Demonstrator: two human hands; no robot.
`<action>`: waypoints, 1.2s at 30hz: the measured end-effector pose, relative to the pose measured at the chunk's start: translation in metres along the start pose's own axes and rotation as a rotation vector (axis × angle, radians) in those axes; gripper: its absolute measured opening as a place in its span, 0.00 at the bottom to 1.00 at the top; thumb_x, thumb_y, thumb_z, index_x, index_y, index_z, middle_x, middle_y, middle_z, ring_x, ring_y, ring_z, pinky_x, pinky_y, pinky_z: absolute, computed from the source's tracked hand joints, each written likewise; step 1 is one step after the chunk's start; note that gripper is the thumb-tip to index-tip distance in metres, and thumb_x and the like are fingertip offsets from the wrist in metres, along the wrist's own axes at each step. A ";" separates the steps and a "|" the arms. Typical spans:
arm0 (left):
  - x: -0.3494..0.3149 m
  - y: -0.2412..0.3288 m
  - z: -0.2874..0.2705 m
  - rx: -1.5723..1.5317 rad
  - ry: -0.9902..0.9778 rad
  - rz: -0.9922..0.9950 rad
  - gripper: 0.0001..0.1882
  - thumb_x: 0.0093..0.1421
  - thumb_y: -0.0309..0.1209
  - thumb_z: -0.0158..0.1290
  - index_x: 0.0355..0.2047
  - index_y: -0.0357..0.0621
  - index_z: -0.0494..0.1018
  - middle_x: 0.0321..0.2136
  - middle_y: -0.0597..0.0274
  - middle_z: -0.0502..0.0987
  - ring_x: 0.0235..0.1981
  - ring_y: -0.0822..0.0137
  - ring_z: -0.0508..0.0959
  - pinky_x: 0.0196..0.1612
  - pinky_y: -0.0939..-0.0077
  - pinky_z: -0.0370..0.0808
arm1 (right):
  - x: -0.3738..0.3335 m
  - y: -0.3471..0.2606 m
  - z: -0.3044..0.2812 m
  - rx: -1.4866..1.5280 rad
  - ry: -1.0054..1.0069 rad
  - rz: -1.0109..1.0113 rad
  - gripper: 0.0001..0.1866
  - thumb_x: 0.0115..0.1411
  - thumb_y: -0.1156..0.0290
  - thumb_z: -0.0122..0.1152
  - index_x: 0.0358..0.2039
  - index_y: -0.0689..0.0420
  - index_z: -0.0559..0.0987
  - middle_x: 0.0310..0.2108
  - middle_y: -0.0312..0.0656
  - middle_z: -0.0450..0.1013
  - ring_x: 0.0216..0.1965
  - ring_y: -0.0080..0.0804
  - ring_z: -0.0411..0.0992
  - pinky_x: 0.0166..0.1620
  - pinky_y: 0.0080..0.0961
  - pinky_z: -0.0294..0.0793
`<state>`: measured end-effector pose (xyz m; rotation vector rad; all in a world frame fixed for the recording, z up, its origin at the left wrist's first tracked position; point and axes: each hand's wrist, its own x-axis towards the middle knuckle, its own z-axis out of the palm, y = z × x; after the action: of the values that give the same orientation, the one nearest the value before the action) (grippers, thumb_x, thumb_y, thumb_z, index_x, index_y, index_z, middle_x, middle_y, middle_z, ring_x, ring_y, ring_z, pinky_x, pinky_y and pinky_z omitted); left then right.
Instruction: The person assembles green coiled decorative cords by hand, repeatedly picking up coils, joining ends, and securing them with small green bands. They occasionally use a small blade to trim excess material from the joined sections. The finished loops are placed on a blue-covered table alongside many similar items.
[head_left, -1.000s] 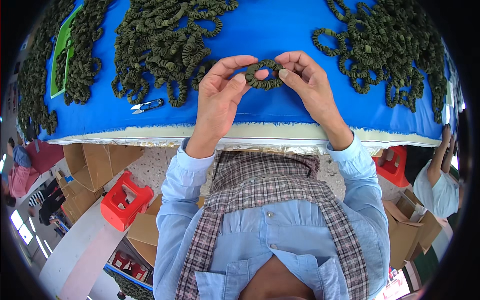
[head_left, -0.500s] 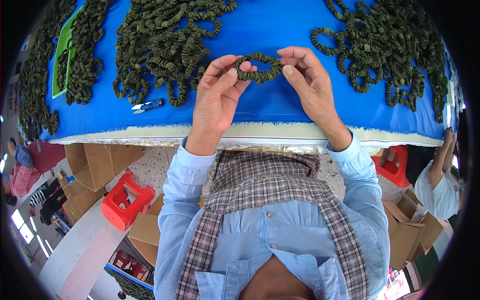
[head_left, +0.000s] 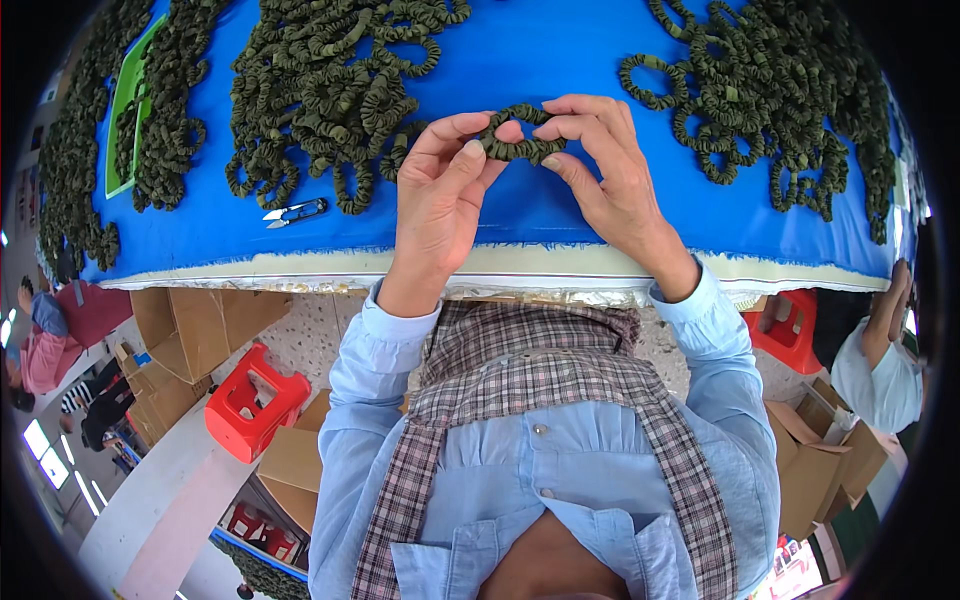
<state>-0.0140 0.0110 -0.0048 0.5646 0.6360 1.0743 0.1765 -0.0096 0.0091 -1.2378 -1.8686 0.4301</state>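
Observation:
A dark green scrunchie (head_left: 520, 151) is held up between my two hands above the near edge of the blue-covered table (head_left: 350, 225). My left hand (head_left: 443, 185) pinches its left side, with a fingertip showing through the ring. On the right side, my right hand (head_left: 612, 170) has thumb and fingers closed about the ring. To the left lies a large heap of dark green scrunchies (head_left: 325, 90). Another heap of scrunchies (head_left: 760, 95) spreads over the table at the right. Small thread snips (head_left: 296, 213) rest on the cloth left of my left hand.
A green tray (head_left: 120, 120) with scrunchies stands at the far left. Below the table edge are a red stool (head_left: 255, 405), cardboard boxes (head_left: 190, 330) and another red stool (head_left: 785, 330). A co-worker's arm (head_left: 885, 320) reaches the table at the right; other people are at the left.
My right hand has moved slightly left, and its fingers have come over the right side of the scrunchie. My left hand has shifted slightly right and keeps its pinch.

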 end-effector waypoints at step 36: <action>0.001 0.023 0.011 0.829 -0.261 0.441 0.13 0.55 0.30 0.60 0.39 0.38 0.74 0.34 0.59 0.77 0.36 0.68 0.78 0.39 0.76 0.74 | -0.003 0.001 -0.006 0.353 -0.158 0.116 0.12 0.57 0.63 0.63 0.37 0.57 0.75 0.36 0.38 0.74 0.41 0.34 0.68 0.46 0.30 0.67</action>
<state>-0.0197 0.0193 0.0189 1.5956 0.7329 1.0888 0.1822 -0.0127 0.0100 -1.0989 -1.7580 0.9024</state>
